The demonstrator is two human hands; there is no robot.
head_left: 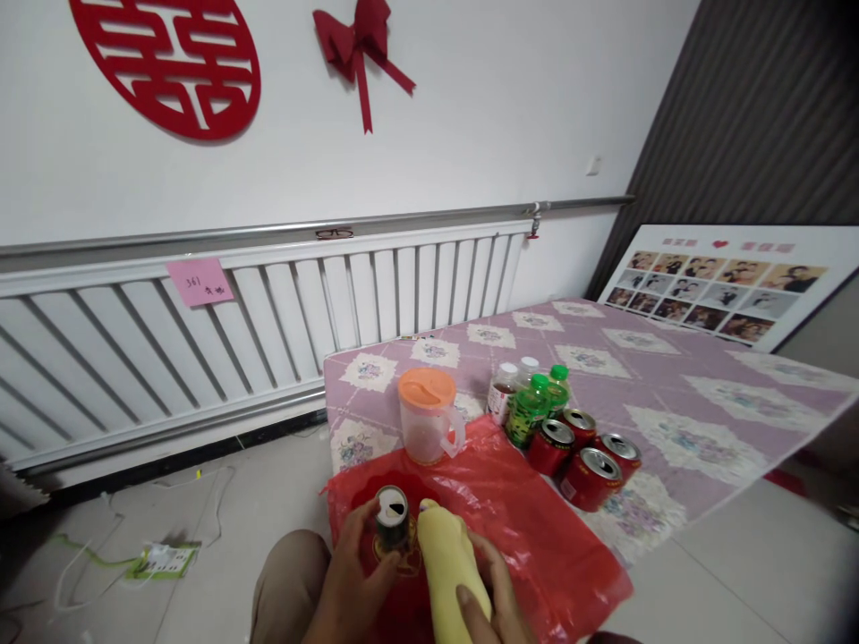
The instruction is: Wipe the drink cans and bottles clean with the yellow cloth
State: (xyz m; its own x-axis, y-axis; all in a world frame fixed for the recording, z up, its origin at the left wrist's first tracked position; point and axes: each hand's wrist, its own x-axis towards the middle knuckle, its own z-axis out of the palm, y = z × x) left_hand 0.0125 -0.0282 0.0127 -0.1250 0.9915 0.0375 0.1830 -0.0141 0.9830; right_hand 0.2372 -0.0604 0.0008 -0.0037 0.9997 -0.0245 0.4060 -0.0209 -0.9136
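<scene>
A small dark drink can (pixel 392 523) with an opened top stands on the red plastic sheet (pixel 530 528). Fingers and thumb of my left hand (pixel 355 572) are closed around its sides. Just to the right, my right hand (pixel 493 595) grips a long, rounded, pale-yellow object (pixel 446 563); its exact kind is unclear. This object's upper end points away from me and lies close beside the can. Beyond my hands sits a translucent pitcher (pixel 424 434) with an orange lid, its handle turned right.
Several red cans (pixel 591 478) are grouped on the right, beside several bottles (pixel 527 411) with green or white caps. A flowered cloth (pixel 591 362) covers the table. Behind it runs a white radiator (pixel 403 291). A power strip (pixel 165 561) and cords lie on the floor at left.
</scene>
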